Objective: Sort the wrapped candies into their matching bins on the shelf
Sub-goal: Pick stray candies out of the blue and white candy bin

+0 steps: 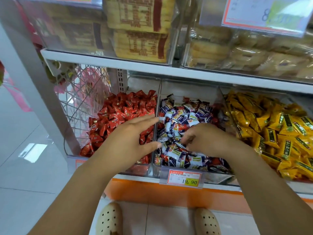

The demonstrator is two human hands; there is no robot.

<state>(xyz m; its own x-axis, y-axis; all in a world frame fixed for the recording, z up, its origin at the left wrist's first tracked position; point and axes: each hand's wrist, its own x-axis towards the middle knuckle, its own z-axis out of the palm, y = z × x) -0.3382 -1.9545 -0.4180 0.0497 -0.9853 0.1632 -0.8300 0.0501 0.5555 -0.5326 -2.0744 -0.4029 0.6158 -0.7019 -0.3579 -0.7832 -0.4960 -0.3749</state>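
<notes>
Head view. My left grip [133,138] is spread, fingers straight. It hovers over the clear divider [158,99], index tip touching a wrapper at the edge of the middle bin [189,89]. My right grip [203,138] is curled down into that bin's pile, and the fingertips look to be pinching a blue-and-white candy [181,145]. I can't see the underside of the hand.

The task's things are right under me. The middle bin is a mix, with stray red candies [182,127] scattered among the blue-and-white ones. The matching red candies [122,112] fill the left bin [142,83].

The risks from here:
- These glossy wrappers look slippery, and a loose pinch could drop a piece on the wrong side of the divider.
- Curled fingers in a heap could easily drag up two kinds at once.
- The pile sits high at the front, so raking it could push candies over the lip onto the floor [42,167].

Around me:
- Yellow candies [271,129] sit in the bin to the right, close to my right forearm.
- The price tag [184,178] juts out below, where a wrist could catch it.
- The shelf board [152,67] above keeps lifts low.
- A wire basket [84,99] flanks the left.
</notes>
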